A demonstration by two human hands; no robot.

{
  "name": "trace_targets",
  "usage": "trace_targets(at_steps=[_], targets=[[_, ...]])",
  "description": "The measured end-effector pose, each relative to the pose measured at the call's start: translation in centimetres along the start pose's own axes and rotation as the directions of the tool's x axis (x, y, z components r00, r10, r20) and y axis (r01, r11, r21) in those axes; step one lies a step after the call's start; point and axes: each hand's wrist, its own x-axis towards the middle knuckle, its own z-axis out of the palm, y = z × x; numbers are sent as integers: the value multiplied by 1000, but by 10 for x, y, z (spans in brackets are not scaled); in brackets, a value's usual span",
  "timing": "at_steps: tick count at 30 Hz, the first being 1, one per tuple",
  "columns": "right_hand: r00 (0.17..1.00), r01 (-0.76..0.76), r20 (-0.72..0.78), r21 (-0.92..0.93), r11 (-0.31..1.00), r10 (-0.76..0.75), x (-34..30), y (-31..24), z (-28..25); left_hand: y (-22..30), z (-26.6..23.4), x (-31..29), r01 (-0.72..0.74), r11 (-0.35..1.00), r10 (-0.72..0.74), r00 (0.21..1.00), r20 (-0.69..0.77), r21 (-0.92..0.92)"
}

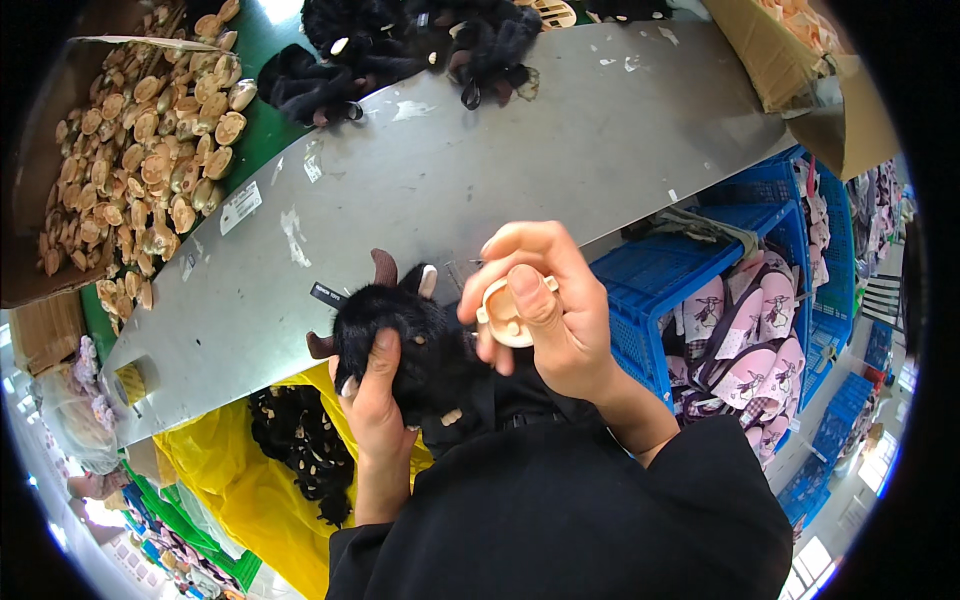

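Observation:
My left hand (375,405) is closed round a black plush toy (395,315) with brown horns and pale-tipped ears, holding it over the near edge of the metal table (480,140). The thumb presses on the toy's front, and the fingers behind it are mostly hidden. To the right of the toy, my right hand (560,310) grips a small round cream plastic piece (496,308) between thumb and fingers. This piece is shallow like a cup, with little lugs on its rim. It is held apart from the plush.
Many beige plastic pieces (150,140) fill a cardboard box at the far left. Black plush toys (390,50) lie along the table's far side. A yellow bag (215,450) with black plush inside is below left. Blue crates (640,300) hold pink slippers (740,375) on the right.

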Motion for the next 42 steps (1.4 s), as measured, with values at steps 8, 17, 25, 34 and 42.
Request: trace_targets(at_steps=[8,17,25,34,42], targets=[[991,32,132,34,999,-37,-9,1,0,0,-3,-1,-69,997,69,998,-5,-31],[979,-141,173,200,970,107,-7,-4,7,3,-6,0,-48,998,45,996,72,31],[981,-67,179,-38,997,73,-5,-7,4,6,1,-3,-78,994,78,997,-5,-82],[967,-25,251,235,972,-36,1,3,3,6,4,1,-79,989,70,995,-73,-127],[960,-209,216,116,971,181,1,1,13,7,-1,-4,-4,998,-4,992,-124,-63]])
